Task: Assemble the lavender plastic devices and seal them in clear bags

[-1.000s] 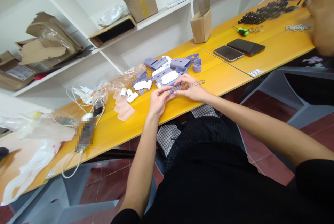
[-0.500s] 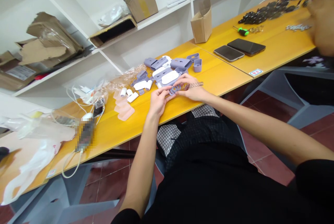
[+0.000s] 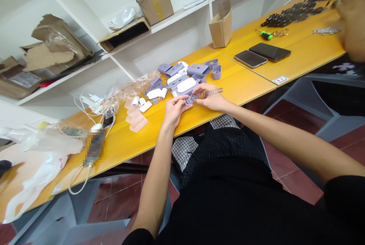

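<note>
Near the table's front edge my two hands meet at a small purple plastic part (image 3: pixel 189 101). My left hand (image 3: pixel 173 108) pinches this part from the left. A long metal coil spring (image 3: pixel 214 91) is gripped by my right hand (image 3: pixel 209 98); its free end sticks out to the right past the fingers, and its other end reaches the purple part. Whether the two are joined is too small to tell. Just behind my hands lie purple plastic housings (image 3: pixel 199 69) and a white oval plate (image 3: pixel 186 85).
Pink sheets (image 3: pixel 138 121) and white plastic pieces (image 3: pixel 145 106) lie left of my hands. Two phones (image 3: pixel 269 51), a green screwdriver (image 3: pixel 266 35) and a carton (image 3: pixel 221 28) stand or lie to the right. Another person's blurred hand (image 3: pixel 352 24) is at far right, near black parts (image 3: pixel 293 13).
My fingers have shifted very slightly around the purple part and the spring, which both stay in my hands. The whole view has moved a little; the things on the table lie as before.
</note>
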`<move>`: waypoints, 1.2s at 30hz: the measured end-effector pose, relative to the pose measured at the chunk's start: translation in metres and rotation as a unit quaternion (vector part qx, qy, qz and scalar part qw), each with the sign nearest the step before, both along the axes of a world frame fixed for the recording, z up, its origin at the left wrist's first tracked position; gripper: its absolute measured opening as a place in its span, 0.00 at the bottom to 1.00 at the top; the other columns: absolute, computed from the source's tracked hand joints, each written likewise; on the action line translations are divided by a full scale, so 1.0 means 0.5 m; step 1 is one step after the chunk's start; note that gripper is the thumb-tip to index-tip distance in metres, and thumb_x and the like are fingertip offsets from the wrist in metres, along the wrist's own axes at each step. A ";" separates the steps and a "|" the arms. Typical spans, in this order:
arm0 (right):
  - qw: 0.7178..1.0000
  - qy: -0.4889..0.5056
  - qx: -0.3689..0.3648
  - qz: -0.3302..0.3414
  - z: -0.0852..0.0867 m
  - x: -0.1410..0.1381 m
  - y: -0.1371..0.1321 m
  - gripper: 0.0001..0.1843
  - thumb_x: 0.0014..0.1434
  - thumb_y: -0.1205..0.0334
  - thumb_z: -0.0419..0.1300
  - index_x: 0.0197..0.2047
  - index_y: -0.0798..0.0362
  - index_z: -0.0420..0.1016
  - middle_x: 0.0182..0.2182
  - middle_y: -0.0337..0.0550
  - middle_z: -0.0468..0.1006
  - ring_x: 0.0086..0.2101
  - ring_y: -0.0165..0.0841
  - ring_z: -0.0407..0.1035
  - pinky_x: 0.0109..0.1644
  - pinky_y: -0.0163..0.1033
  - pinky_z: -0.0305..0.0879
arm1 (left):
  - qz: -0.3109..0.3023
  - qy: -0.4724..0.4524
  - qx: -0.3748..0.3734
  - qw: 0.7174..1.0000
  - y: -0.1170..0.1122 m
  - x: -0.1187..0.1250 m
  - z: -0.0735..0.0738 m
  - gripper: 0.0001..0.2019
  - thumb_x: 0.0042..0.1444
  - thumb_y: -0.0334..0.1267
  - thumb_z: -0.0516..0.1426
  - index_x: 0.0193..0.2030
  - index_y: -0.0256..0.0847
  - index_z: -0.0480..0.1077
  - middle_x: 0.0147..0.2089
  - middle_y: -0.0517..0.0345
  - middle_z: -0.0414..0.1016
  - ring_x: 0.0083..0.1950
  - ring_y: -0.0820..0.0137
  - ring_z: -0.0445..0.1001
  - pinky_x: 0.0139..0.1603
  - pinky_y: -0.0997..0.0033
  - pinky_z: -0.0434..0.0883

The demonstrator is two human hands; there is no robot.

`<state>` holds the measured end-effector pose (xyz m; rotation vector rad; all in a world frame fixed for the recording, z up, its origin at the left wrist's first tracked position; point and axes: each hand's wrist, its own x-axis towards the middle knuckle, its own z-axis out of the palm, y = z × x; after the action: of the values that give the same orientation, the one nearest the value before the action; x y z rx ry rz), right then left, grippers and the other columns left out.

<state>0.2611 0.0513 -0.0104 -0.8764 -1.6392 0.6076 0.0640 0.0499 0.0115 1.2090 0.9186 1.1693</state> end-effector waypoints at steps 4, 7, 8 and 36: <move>1.000 0.011 -0.016 -0.003 0.008 -0.001 -0.006 0.11 0.53 0.60 0.71 0.39 0.51 0.77 0.38 0.44 0.83 0.40 0.39 0.75 0.45 0.45 0.71 | 0.004 0.006 -0.003 1.000 0.001 -0.002 0.000 0.07 0.50 0.32 0.66 0.37 0.34 0.81 0.37 0.53 0.79 0.40 0.68 0.79 0.54 0.51 0.84; 1.000 0.003 -0.017 -0.003 0.011 0.000 -0.008 0.09 0.54 0.61 0.70 0.39 0.50 0.77 0.38 0.44 0.83 0.39 0.38 0.74 0.46 0.46 0.71 | 0.006 0.013 0.001 1.000 0.002 -0.002 -0.002 0.08 0.50 0.33 0.69 0.37 0.34 0.81 0.37 0.53 0.79 0.39 0.69 0.80 0.54 0.51 0.84; 1.000 0.000 -0.018 -0.002 0.011 0.001 -0.009 0.09 0.55 0.62 0.69 0.39 0.50 0.77 0.38 0.44 0.83 0.39 0.38 0.74 0.46 0.46 0.71 | 0.006 0.016 0.004 1.000 0.003 -0.002 -0.003 0.08 0.49 0.34 0.70 0.37 0.34 0.81 0.37 0.53 0.80 0.39 0.69 0.80 0.54 0.51 0.84; 0.998 0.018 -0.020 0.064 0.006 0.009 -0.003 0.10 0.52 0.59 0.74 0.38 0.48 0.81 0.38 0.43 0.83 0.39 0.38 0.73 0.43 0.46 0.70 | 0.041 0.218 0.173 0.960 0.007 -0.003 -0.022 0.09 0.55 0.40 0.66 0.35 0.36 0.83 0.40 0.50 0.85 0.38 0.66 0.81 0.43 0.67 0.78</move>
<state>0.2655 0.0499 -0.0072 -0.7901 -1.6648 0.7430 0.0626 0.0535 0.0007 1.7748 1.1269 1.1828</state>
